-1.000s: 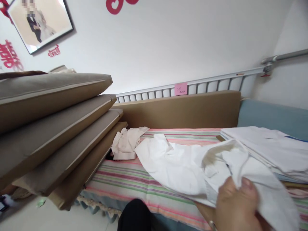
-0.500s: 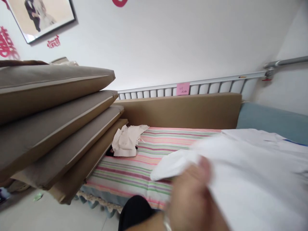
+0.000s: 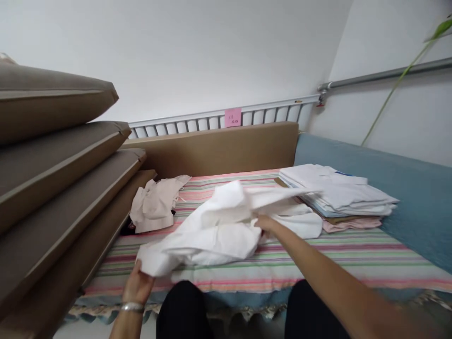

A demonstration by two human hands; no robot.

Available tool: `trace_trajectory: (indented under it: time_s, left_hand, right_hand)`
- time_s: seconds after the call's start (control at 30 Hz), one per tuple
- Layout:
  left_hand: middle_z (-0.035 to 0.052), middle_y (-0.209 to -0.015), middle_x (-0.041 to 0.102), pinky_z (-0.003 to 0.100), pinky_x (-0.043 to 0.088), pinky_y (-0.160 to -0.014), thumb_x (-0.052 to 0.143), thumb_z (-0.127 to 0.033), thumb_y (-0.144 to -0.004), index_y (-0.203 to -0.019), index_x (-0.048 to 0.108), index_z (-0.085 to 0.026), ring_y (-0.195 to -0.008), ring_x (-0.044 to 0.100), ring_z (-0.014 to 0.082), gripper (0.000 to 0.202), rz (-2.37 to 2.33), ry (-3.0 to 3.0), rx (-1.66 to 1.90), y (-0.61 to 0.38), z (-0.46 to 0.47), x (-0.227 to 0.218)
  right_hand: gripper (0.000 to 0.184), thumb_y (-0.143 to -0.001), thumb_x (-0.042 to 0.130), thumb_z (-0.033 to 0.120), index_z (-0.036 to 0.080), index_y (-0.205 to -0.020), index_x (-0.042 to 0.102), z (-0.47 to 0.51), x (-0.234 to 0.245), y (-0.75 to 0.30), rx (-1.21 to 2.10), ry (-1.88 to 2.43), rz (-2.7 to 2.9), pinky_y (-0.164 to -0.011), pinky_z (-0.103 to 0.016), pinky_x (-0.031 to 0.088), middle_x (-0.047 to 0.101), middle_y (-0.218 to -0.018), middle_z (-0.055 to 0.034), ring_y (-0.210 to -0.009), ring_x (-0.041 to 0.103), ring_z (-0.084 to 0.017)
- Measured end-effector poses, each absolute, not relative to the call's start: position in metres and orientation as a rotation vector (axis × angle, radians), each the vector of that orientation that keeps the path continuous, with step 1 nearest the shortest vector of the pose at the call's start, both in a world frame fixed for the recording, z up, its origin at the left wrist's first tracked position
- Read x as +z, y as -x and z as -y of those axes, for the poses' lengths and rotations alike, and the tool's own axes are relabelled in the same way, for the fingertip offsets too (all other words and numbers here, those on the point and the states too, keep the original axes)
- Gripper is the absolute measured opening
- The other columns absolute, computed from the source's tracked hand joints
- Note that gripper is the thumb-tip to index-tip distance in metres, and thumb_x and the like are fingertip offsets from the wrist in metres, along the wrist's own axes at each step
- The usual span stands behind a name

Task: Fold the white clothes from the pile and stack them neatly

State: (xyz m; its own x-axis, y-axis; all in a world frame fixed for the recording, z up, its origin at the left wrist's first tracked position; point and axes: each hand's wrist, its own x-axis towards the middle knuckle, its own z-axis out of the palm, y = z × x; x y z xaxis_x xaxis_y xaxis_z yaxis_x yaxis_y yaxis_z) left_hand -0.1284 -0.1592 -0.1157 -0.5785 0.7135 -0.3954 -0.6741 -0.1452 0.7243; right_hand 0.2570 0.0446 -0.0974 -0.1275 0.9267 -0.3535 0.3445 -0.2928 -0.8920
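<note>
A white garment (image 3: 219, 230) lies crumpled across the striped sheet (image 3: 318, 263) in front of me. My left hand (image 3: 137, 286), with a metal bracelet at the wrist, grips the garment's near left end. My right hand (image 3: 264, 223) reaches forward and is closed on the cloth near its middle, the fingers partly hidden in the folds. A stack of folded white clothes (image 3: 335, 193) sits to the right, behind my right arm.
A crumpled cream cloth (image 3: 155, 207) lies at the left by several stacked brown cushions (image 3: 60, 165). A tan board (image 3: 219, 148) stands along the back under a white rail with a pink note (image 3: 233, 117). A blue cushion (image 3: 406, 188) lines the right side.
The view has swung right and down. The white garment moved from close in front of me out onto the striped sheet, and both hands now hold it apart.
</note>
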Motion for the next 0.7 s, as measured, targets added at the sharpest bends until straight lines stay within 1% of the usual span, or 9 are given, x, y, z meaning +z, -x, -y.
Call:
trace_trajectory:
  time_s: [0.03,0.07,0.1,0.17,0.27,0.4,0.57,0.63,0.7]
  left_hand:
    - [0.0031,-0.11,0.066,0.038,0.041,-0.1,0.044,-0.015,-0.081,-0.123,0.052,-0.027,-0.124,0.041,0.0215,0.044,-1.178,-0.019,1.845,0.136,0.167,-0.139]
    - [0.0034,-0.11,0.066,0.038,0.041,-0.1,0.045,-0.013,-0.08,-0.122,0.054,-0.026,-0.123,0.042,0.0216,0.045,-1.207,0.003,1.834,0.141,0.174,-0.156]
    - [0.0038,-0.111,0.065,0.037,0.042,-0.099,0.046,-0.013,-0.08,-0.121,0.055,-0.026,-0.123,0.043,0.0216,0.044,-1.225,0.006,1.831,0.145,0.18,-0.167]
    - [0.0052,-0.114,0.063,0.036,0.042,-0.099,0.047,-0.016,-0.082,-0.119,0.056,-0.024,-0.122,0.044,0.0219,0.039,-1.237,-0.038,1.833,0.145,0.187,-0.176]
    - [0.007,-0.119,0.06,0.036,0.044,-0.096,0.051,-0.022,-0.082,-0.119,0.056,-0.022,-0.119,0.046,0.0229,0.037,-1.215,-0.13,1.77,0.134,0.186,-0.171]
    - [0.0069,-0.116,0.062,0.034,0.05,-0.089,0.061,-0.012,-0.074,-0.119,0.055,-0.021,-0.113,0.052,0.0249,0.046,-1.222,-0.11,1.679,0.119,0.182,-0.165]
    - [0.0077,-0.109,0.065,0.03,0.054,-0.083,0.056,-0.01,-0.077,-0.116,0.057,-0.018,-0.103,0.06,0.0227,0.039,-1.218,-0.184,1.785,0.127,0.189,-0.151]
    - [0.0085,-0.106,0.067,0.031,0.055,-0.08,0.056,-0.008,-0.077,-0.115,0.057,-0.016,-0.097,0.062,0.0221,0.039,-1.234,-0.216,1.784,0.134,0.191,-0.145]
    - [0.0091,-0.103,0.067,0.03,0.055,-0.078,0.055,-0.008,-0.078,-0.115,0.057,-0.015,-0.092,0.064,0.0211,0.038,-1.242,-0.222,1.784,0.14,0.193,-0.142]
  right_hand:
    - [0.018,-0.075,0.063,0.026,0.014,-0.087,0.056,-0.032,-0.111,-0.261,1.463,1.661,1.383,-0.052,-0.025,0.045,0.056,-0.064,-0.0006,-0.057,0.054,-0.013]
    - [0.019,-0.073,0.063,0.027,0.016,-0.086,0.055,-0.019,-0.123,-0.266,1.487,1.688,1.336,-0.05,-0.024,0.044,0.055,-0.061,0.0004,-0.055,0.053,-0.012]
    - [0.021,-0.072,0.063,0.029,0.017,-0.088,0.054,-0.006,-0.135,-0.272,1.511,1.695,1.28,-0.051,-0.024,0.044,0.055,-0.061,0.0009,-0.055,0.053,-0.012]
    - [0.026,-0.07,0.063,0.032,0.019,-0.09,0.053,0.015,-0.15,-0.286,1.548,1.669,1.162,-0.053,-0.023,0.045,0.057,-0.065,0.0005,-0.058,0.054,-0.012]
    - [0.031,-0.067,0.066,0.033,0.017,-0.09,0.053,0.036,-0.158,-0.303,1.604,1.572,1.049,-0.055,-0.025,0.046,0.061,-0.07,-0.002,-0.061,0.056,-0.013]
    - [0.036,-0.068,0.066,0.036,0.016,-0.094,0.055,0.062,-0.152,-0.315,1.665,1.431,1.024,-0.055,-0.027,0.048,0.064,-0.072,-0.0042,-0.061,0.059,-0.016]
    - [0.037,-0.066,0.07,0.035,0.018,-0.097,0.059,0.099,-0.129,-0.338,1.731,1.291,1.023,-0.074,-0.032,0.05,0.067,-0.094,-0.0087,-0.084,0.062,-0.02]
    - [0.039,-0.068,0.068,0.037,0.018,-0.102,0.06,0.114,-0.119,-0.347,1.802,1.242,1.05,-0.077,-0.034,0.05,0.066,-0.098,-0.0099,-0.088,0.061,-0.022]
    - [0.042,-0.07,0.066,0.04,0.019,-0.105,0.061,0.13,-0.112,-0.353,1.865,1.216,1.09,-0.074,-0.035,0.051,0.066,-0.096,-0.011,-0.086,0.062,-0.024]
